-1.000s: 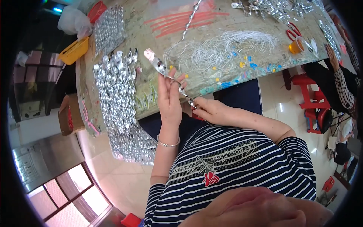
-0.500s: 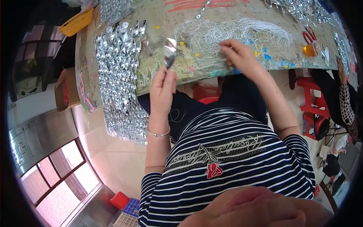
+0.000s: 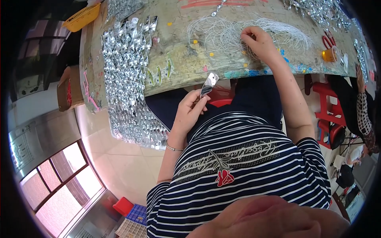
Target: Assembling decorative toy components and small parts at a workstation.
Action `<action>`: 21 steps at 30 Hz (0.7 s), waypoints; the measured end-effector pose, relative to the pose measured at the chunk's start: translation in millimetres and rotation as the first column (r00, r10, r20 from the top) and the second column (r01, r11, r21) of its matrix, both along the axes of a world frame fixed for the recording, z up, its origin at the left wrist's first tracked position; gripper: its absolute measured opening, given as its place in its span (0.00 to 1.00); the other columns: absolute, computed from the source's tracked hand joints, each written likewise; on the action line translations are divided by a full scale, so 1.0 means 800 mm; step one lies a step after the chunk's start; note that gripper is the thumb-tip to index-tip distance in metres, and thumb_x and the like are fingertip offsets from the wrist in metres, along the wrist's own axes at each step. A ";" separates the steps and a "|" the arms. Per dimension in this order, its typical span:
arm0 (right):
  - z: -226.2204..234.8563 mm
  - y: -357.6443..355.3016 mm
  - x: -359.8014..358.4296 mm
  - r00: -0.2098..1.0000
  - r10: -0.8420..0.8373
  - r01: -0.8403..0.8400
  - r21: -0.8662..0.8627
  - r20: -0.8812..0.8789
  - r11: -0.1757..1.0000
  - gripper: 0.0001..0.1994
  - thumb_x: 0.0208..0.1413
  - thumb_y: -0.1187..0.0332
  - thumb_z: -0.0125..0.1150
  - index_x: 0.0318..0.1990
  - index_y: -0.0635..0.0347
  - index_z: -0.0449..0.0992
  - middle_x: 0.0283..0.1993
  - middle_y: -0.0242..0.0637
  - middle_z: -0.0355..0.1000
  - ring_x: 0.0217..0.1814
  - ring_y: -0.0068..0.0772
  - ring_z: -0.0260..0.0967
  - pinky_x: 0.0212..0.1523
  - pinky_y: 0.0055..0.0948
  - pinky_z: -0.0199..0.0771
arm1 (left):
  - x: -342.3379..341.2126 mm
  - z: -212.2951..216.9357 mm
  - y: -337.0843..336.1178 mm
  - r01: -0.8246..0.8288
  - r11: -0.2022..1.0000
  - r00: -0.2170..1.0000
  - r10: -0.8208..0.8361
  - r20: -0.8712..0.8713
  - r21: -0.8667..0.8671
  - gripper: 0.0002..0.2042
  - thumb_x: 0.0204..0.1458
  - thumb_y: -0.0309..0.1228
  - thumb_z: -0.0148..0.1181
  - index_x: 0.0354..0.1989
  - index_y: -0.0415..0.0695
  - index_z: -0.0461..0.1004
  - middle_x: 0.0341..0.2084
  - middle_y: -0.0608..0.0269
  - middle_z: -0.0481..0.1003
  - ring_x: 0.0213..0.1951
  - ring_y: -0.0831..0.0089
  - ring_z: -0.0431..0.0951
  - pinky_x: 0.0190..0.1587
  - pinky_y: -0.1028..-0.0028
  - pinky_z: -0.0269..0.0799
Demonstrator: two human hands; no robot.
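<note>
so, a shiny silver strip (image 3: 209, 85) stands tilted by the near edge of the tabletop (image 3: 180, 65), its flat end pointing up and away from the person. the left hand (image 3: 190, 112) is closed around its lower part, fingers and thumb gripping it. the right hand (image 3: 258, 43) is at the heap of white strings (image 3: 222, 35) on the tabletop, its thumb and forefinger bent close together; whether a string is caught between them i cannot tell. further left, many twisted silver strips (image 3: 125, 59) lie side by side and hang over the edge, with a yellow basket (image 3: 82, 19) beyond them. on the right are red-handled scissors (image 3: 328, 39), an amber cup (image 3: 329, 55) and a co-worker's hand (image 3: 360, 78) at the edge
</note>
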State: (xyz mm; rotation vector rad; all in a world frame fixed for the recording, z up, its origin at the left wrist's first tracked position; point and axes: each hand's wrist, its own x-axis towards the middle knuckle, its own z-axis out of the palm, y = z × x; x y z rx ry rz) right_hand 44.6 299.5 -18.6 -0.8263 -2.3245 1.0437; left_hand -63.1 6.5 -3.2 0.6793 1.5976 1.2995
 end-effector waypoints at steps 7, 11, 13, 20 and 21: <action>0.067 -0.017 0.031 0.987 -0.119 0.058 -0.451 -0.108 0.891 0.06 0.55 0.66 0.56 0.36 0.57 0.74 0.33 0.25 0.71 0.30 0.12 0.60 0.30 0.14 0.59 | 0.003 0.006 0.005 0.018 0.998 0.997 -0.013 0.075 -0.065 0.09 0.54 0.29 0.56 0.42 0.40 0.72 0.28 0.73 0.73 0.24 0.87 0.67 0.27 0.86 0.63; 0.075 -0.060 0.048 0.982 0.026 -0.140 -0.628 -0.188 0.765 0.05 0.58 0.68 0.52 0.37 0.57 0.71 0.33 0.27 0.72 0.31 0.12 0.62 0.30 0.13 0.60 | 0.003 0.006 0.009 0.051 0.992 0.999 -0.048 0.025 -0.113 0.09 0.54 0.29 0.55 0.42 0.41 0.72 0.28 0.73 0.72 0.24 0.88 0.66 0.26 0.86 0.62; 0.062 -0.089 0.054 0.976 0.101 -0.206 -0.659 -0.194 0.724 0.04 0.58 0.69 0.51 0.37 0.58 0.71 0.33 0.28 0.72 0.32 0.13 0.63 0.31 0.14 0.62 | 0.008 0.015 0.019 0.023 0.999 0.998 -0.021 -0.061 0.026 0.12 0.54 0.28 0.54 0.47 0.42 0.70 0.30 0.72 0.71 0.23 0.88 0.65 0.25 0.87 0.60; 0.024 -0.157 0.055 0.923 0.370 -0.360 -0.577 -0.107 0.733 0.05 0.57 0.74 0.53 0.37 0.66 0.70 0.34 0.32 0.72 0.36 0.18 0.68 0.38 0.19 0.70 | 0.026 0.025 0.037 0.071 0.996 0.997 -0.070 -0.020 0.045 0.20 0.55 0.29 0.53 0.58 0.44 0.63 0.32 0.72 0.70 0.25 0.87 0.67 0.23 0.88 0.61; 0.026 -0.160 0.054 0.925 0.365 -0.357 -0.580 -0.107 0.732 0.05 0.57 0.74 0.53 0.37 0.66 0.70 0.34 0.32 0.72 0.36 0.18 0.68 0.38 0.19 0.70 | 0.026 0.026 0.039 0.108 0.993 0.994 -0.107 -0.036 0.043 0.21 0.55 0.30 0.53 0.58 0.44 0.63 0.30 0.73 0.70 0.25 0.87 0.67 0.23 0.88 0.61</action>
